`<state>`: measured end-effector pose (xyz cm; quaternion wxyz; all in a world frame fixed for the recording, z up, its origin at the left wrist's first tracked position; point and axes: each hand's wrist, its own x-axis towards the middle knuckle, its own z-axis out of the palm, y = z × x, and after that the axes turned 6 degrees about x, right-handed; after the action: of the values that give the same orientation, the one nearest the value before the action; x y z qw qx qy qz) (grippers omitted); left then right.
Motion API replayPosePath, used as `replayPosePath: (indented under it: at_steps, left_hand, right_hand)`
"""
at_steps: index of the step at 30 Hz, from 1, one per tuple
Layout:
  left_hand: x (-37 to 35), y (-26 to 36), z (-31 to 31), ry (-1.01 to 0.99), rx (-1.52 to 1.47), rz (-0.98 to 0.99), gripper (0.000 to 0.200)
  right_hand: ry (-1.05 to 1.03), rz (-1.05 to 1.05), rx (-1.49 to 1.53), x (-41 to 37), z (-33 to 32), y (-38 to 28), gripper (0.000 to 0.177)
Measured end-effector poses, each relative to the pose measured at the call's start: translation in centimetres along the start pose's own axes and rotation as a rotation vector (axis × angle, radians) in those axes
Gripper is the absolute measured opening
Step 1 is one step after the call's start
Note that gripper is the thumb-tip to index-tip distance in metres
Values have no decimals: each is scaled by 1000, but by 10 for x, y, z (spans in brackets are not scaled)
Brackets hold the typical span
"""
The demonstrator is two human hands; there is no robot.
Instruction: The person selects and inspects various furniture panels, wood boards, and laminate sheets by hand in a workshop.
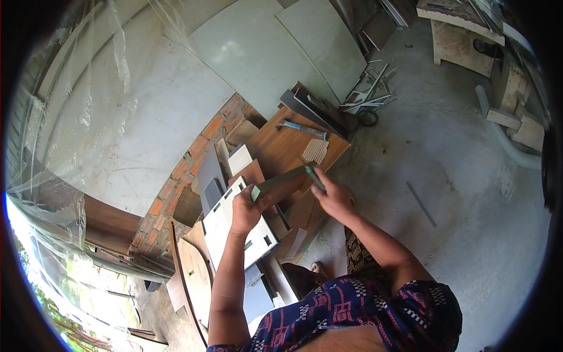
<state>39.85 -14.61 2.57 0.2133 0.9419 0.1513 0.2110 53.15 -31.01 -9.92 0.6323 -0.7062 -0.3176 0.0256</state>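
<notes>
While the left hand [245,210] grips one end of the strip [284,178] spanning between both hands, the right hand [334,196] pinches a pen [315,178] onto its far end: marking, I'd say, and the next stroke needs a steady hold.

The person is wearing a short-sleeved shirt [363,311] in dark navy, patterned with pink-red and white geometric checks and bands, its sleeves leaving both forearms bare down to the left hand [245,211] and right hand [335,198], above a dark brown patterned legwear [359,258].
</notes>
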Motion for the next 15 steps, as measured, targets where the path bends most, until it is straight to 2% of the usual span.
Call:
replayPosePath:
  at_steps: [2, 5, 8, 11, 15]
  left_hand:
    - [1, 3, 0, 0, 8, 7, 16]
    - [3, 2, 3, -25, -40, -14, 17]
    - [4, -6, 7, -41, -90, -27, 19]
    - [4, 2, 5, -42, -66, -31, 19]
    - [2, 3, 4, -37, -11, -42, 18]
  right_hand:
    - [-76, -68, 84, -10, -7, -53, 51]
    - [-14, -365, 151, -18, -5, -91, 53]
    - [-97, -382, 40, -22, 2, -88, 56]
    - [-15, -391, 63, -20, 7, -75, 55]
    - [18, -281, -44, -14, 10, -35, 54]
